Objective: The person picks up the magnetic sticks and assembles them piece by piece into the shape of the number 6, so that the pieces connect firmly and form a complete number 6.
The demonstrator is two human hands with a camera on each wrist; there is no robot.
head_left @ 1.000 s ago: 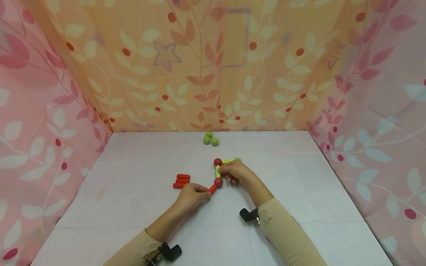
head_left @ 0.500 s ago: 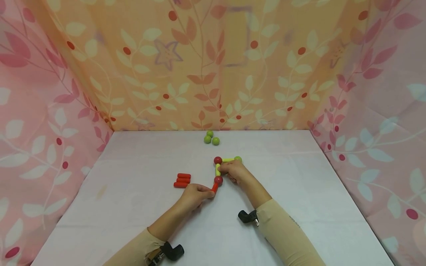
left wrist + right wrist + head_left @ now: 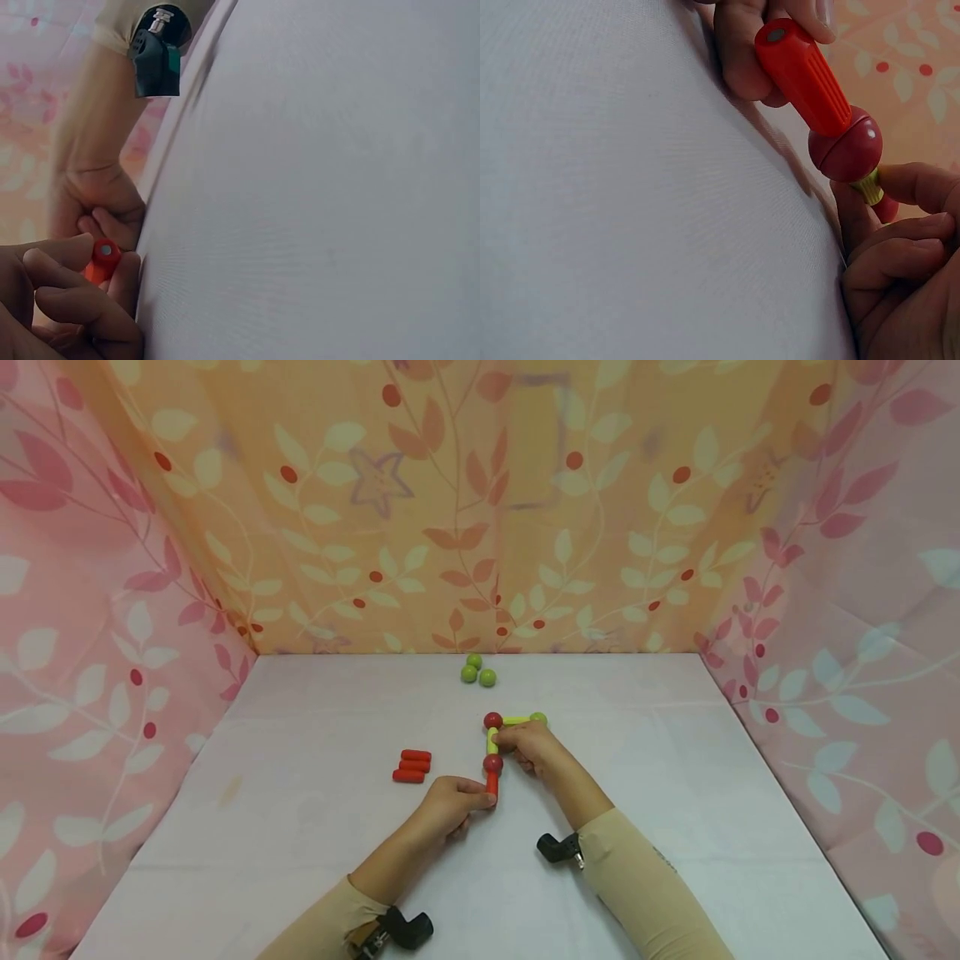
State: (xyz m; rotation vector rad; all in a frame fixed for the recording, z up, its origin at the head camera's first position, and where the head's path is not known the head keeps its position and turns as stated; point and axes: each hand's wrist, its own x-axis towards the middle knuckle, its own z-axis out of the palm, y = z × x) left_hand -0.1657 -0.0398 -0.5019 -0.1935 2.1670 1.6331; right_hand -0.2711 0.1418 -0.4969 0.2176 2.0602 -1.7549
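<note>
In the head view my left hand point(image 3: 450, 802) pinches a red magnetic stick point(image 3: 492, 783) between thumb and fingers. Its far end touches a dark red ball point(image 3: 492, 764). A bare metal tip shows on the stick's near end in the right wrist view. Beyond that ball, my right hand point(image 3: 534, 747) pinches a yellow-green stick point(image 3: 491, 747), which runs up to a second dark red ball point(image 3: 492, 720). From there another yellow-green stick point(image 3: 516, 721) extends right to a green ball point(image 3: 538, 717), partly hidden by my right hand.
Several loose pieces lie on the white-covered table point(image 3: 300, 860): red sticks point(image 3: 415, 766) side by side left of the chain, and green balls point(image 3: 469, 673) grouped near the back edge. Patterned cloth point(image 3: 420, 527) hangs behind and at both sides.
My left hand has moved right, swinging the red stick's near end from a slant to nearly in line with the yellow-green stick. The right hand stays almost still.
</note>
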